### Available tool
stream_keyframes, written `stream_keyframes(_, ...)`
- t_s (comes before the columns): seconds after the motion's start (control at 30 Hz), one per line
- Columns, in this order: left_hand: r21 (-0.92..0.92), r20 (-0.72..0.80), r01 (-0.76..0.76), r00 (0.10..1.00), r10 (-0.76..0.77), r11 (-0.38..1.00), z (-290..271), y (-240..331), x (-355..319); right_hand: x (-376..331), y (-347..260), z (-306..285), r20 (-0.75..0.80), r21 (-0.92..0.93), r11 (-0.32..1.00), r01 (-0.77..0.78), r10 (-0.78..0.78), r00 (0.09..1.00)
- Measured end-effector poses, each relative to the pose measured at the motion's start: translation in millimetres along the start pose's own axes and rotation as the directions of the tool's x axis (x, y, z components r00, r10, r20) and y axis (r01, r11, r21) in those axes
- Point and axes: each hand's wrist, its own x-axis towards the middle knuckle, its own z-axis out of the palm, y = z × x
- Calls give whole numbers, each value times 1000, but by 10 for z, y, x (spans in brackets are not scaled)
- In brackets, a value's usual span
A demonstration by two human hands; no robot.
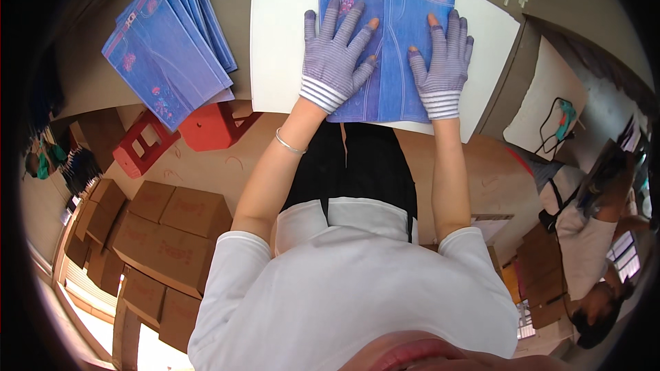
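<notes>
A blue sheet (395,48) printed like a pair of jeans, with pink flowers and a belt band, lies on a white board (282,41). My left hand (335,55), in a striped purple-grey glove, rests flat on the sheet's left side with its fingers spread. On the right side my right hand (443,62), gloved alike, also lies flat, its thumb apart from the fingers. Some fingertips stick out bare from both gloves. Neither hand grips anything. Whether the sheet is a single layer or folded, I cannot tell.
A fanned stack of similar blue sheets (168,48) lies at the left, overhanging the table's near edge. Red stools (210,126) stand below it, brown cartons (165,233) farther down. At the right are a white panel (543,96) with a green-handled tool (566,113) and another person (584,233).
</notes>
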Motion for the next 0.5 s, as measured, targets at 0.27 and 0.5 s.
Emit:
stream_keyframes(0.27,87,53,4,999,-8,996,58,15,-10,34,-18,12,78,-211,976,46,-31,996)
stream_keyframes(0.5,214,-77,-154,982,173,965,-59,-392,793,1134,242,33,75,-336,885,322,-316,946)
